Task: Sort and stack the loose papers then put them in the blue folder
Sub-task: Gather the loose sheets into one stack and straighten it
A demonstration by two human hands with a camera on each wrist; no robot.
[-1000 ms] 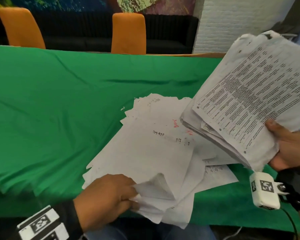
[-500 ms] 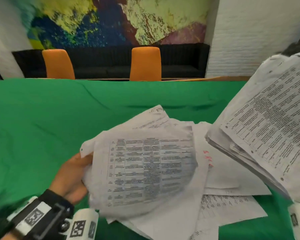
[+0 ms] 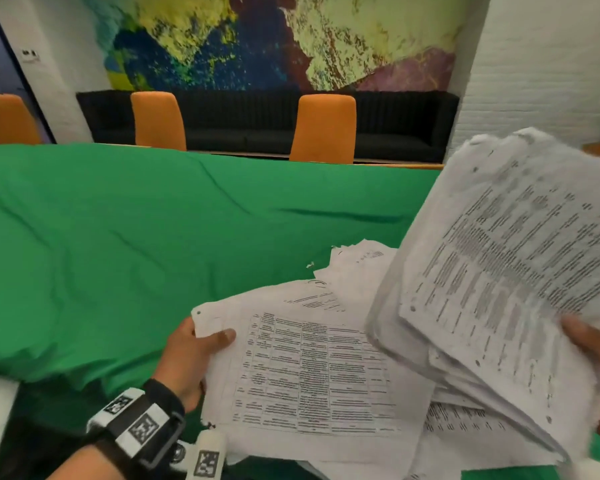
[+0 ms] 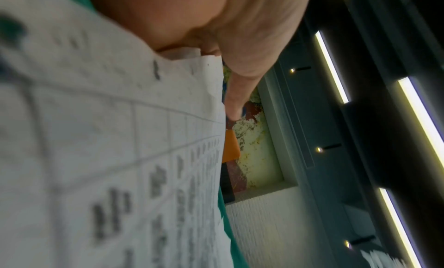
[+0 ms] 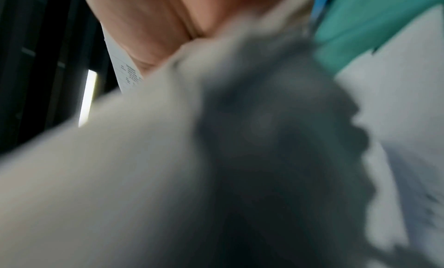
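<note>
My left hand (image 3: 201,355) pinches the left edge of a printed sheet (image 3: 312,379) with a table on it, thumb on top, held above the loose papers (image 3: 354,271) on the green cloth. The same printed sheet (image 4: 108,158) fills the left wrist view, under my thumb (image 4: 242,67). My right hand (image 3: 596,355) grips a thick stack of papers (image 3: 499,271), tilted up at the right. In the right wrist view the stack of papers (image 5: 216,158) is a grey blur below my palm. No blue folder shows in the head view.
The table with the green cloth (image 3: 118,244) stretches left and back. Orange chairs (image 3: 323,128) stand behind it, before a black sofa (image 3: 250,123) and a painted wall. A white brick wall (image 3: 548,74) is at the right.
My left hand has lifted a sheet off the loose pile, turned it printed side up and brought it toward the stack. The head view has tilted up.
</note>
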